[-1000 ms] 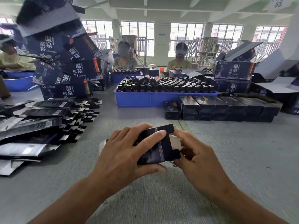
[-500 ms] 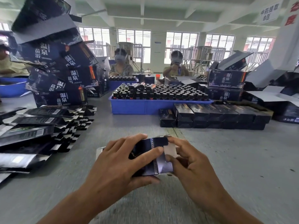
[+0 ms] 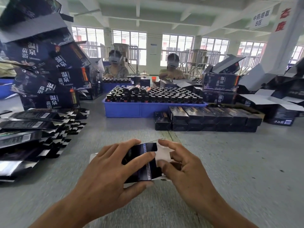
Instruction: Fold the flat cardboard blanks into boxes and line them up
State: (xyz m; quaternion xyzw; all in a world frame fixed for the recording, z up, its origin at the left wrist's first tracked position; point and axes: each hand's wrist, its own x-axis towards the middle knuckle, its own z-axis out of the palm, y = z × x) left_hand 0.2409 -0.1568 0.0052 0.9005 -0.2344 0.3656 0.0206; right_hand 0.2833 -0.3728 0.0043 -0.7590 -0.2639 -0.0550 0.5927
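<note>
Bare surface [image 3: 238, 162] is lying open to the right; flat blanks [image 3: 32, 137] are crowding the left, finished boxes [image 3: 207, 119] and a blue tray [image 3: 148, 109] blocking ahead.

A small box [image 3: 143, 163] of glossy dark printed cardboard, with matt white inner flaps, sits over a matt grey worktop [image 3: 230, 162] with a faintly rough look. At near left lies a heap of flat blanks [image 3: 31, 137], shiny black card with white undersides. At far centre, a smooth blue plastic tray [image 3: 148, 109] holds dark glossy bottles [image 3: 156, 96]. Finished boxes [image 3: 209, 119] at right are glossy dark card.
</note>
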